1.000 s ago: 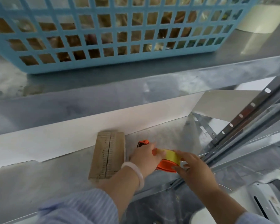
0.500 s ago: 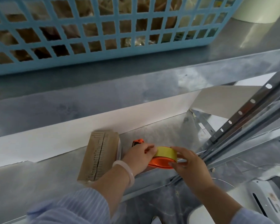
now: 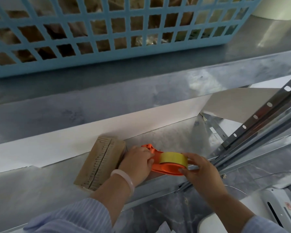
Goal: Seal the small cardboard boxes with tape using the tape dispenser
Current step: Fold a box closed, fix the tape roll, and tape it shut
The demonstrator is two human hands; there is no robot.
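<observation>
Toward 8 o'clock from the middle of the view, a small cardboard box lies flat on the metal table. Its far end touches a white paper strip that runs along the back. The top seam shows as a dark line down the middle, and I can make out no tape across it, so this box looks not yet sealed.

Just beside it, at its 3 o'clock, the left hand, with a pale bracelet at the wrist, rests on the front of the orange tape dispenser. Its fingers are curled over the neck near the cutter; whether they also pinch the loose tape end is hidden. A roll of yellow tape sits in the dispenser, which appears to lie on its side at the table's near edge. At the roll's 3 o'clock the right hand grips the dispenser's rear, thumb on the orange body and fingertips on the roll's rim.

I judge the sealing to be at its start. Laying tape on the seam, pressing it down and cutting are all left, and no finished box is in sight.

At 12 o'clock a blue lattice basket with brownish contents stands on a higher ledge. Toward 3 o'clock a perforated metal rail slants close past the right hand and could crowd the pull. A white machine sits at 5 o'clock.
</observation>
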